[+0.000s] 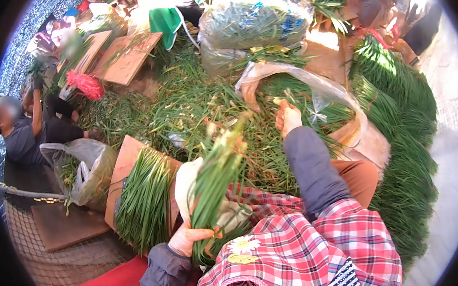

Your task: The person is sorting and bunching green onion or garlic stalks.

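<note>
Right hand (288,115) forward, fingers (280,120) curled.

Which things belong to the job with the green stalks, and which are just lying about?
Likely for the job:
green bunch in the left hand
stalk pile
wooden board beneath that pile

Probably just lying about:
red fluffy thing
brown board at lower left

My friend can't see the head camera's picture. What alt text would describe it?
A person's left hand grips a bunch of long green stalks, their right hand held out over scattered greenery. More stalks lie on a board at left, and bundles are heaped at right.
</note>
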A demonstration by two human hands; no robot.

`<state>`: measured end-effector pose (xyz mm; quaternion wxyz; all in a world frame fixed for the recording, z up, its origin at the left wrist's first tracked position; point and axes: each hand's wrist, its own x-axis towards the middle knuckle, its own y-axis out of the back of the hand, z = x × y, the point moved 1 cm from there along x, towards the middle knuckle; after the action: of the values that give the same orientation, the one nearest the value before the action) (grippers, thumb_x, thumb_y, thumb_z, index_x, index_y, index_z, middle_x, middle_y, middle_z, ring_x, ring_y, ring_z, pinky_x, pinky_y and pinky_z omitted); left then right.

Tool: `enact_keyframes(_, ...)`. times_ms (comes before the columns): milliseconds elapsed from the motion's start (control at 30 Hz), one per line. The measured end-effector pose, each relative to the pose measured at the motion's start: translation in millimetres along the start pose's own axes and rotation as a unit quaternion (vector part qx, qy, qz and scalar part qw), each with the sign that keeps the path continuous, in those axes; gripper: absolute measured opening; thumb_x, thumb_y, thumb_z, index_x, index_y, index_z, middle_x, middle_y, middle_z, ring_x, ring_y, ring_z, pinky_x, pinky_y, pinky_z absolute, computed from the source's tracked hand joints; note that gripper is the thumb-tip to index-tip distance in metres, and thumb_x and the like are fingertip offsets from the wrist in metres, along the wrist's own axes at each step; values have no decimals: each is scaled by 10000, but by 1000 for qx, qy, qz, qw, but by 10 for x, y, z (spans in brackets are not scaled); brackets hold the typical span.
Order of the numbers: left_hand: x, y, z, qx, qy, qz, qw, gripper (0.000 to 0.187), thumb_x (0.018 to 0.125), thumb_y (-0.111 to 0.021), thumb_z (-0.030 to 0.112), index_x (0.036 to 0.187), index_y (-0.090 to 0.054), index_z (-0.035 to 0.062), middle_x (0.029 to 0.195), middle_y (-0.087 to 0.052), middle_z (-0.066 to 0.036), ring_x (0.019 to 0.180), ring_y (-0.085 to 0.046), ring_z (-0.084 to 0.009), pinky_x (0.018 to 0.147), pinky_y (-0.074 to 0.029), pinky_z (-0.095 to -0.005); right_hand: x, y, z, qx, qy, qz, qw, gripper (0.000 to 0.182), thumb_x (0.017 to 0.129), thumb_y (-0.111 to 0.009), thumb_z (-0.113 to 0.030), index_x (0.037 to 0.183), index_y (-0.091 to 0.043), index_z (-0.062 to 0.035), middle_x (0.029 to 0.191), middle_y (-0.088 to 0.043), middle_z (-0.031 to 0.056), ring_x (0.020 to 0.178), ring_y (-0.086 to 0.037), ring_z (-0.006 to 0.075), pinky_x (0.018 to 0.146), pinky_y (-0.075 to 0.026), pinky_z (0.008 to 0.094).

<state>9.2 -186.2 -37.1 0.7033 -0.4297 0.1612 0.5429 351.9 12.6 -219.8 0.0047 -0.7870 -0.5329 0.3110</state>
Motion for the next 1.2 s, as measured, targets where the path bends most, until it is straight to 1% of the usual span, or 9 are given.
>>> enact_keyframes(167,-3,205,156,35,20,-27,999,610,698,-584,12,1289,-433,36,822,-616,-160,534,-552,-165,495,-435,-250,-787,-213,-132,-642,5,-266,719,801,769,-690,-339,1393,-300,-23,1298,-484,205,1257,-427,262,1013,-352,366)
enact_keyframes(233,51,135,101,45,-13,3,999,617,719,-604,24,1307,-417,27,845,-625,-158,653,-601,-197,573,-471,-286,-790,-283,375,-117,54,-402,906,869,716,-757,-191,1406,-259,-17,1288,-501,171,1259,-414,248,1025,-330,362)
enact_keyframes(300,59,50,117,23,-12,-74,997,684,748,-610,26,1367,-321,39,870,-628,-148,673,-607,-221,614,-494,-323,-1482,-827,125,48,2,-476,878,826,693,-780,-100,1373,-322,-3,1281,-502,137,1261,-386,238,1049,-286,387)
enact_keyframes(500,-39,270,191,20,20,-92,995,736,763,-630,22,1400,-267,92,911,-631,-160,645,-606,-190,595,-503,-333,-1644,-986,-167,-212,-115,-314,918,293,809,-676,-175,1055,-590,-42,656,-560,-9,483,-428,73,429,-312,219)
enact_keyframes(767,-193,477,248,185,-44,9,982,773,744,-581,-3,1434,-246,97,865,-631,-121,560,-519,-113,530,-441,-249,-1007,-127,-961,298,20,-293,908,188,902,-564,-286,819,-545,-119,462,-317,-101,356,-283,50,349,-226,240)
enact_keyframes(833,-138,588,168,217,-64,56,972,704,739,-597,-3,1383,-316,52,853,-627,-115,531,-506,-112,497,-435,-242,-678,96,-612,25,41,-143,989,318,889,-564,-329,974,-587,-23,609,-511,-16,513,-508,123,465,-418,286)
enact_keyframes(900,-100,601,153,283,-90,83,951,683,727,-622,26,1346,-335,0,854,-629,-112,576,-542,-127,531,-456,-262,-796,61,-410,-731,194,-263,600,471,756,-693,-332,1082,-591,-8,937,-629,125,868,-612,238,791,-488,339)
enact_keyframes(1000,94,842,-79,451,-241,139,848,629,720,-633,120,1298,-406,14,830,-645,-143,729,-640,-278,670,-494,-358,-1090,-305,-559,-424,159,-188,871,531,706,-735,-334,1110,-604,-16,1105,-610,181,1059,-563,299,948,-407,359)
enact_keyframes(1200,-26,280,138,579,-191,218,762,536,709,-629,104,1214,-480,6,910,-639,-187,877,-644,-262,760,-476,-320,-1686,-1141,-450,-578,512,-260,579,378,616,-750,-382,879,-664,-125,859,-617,103,901,-591,278,785,-443,381)
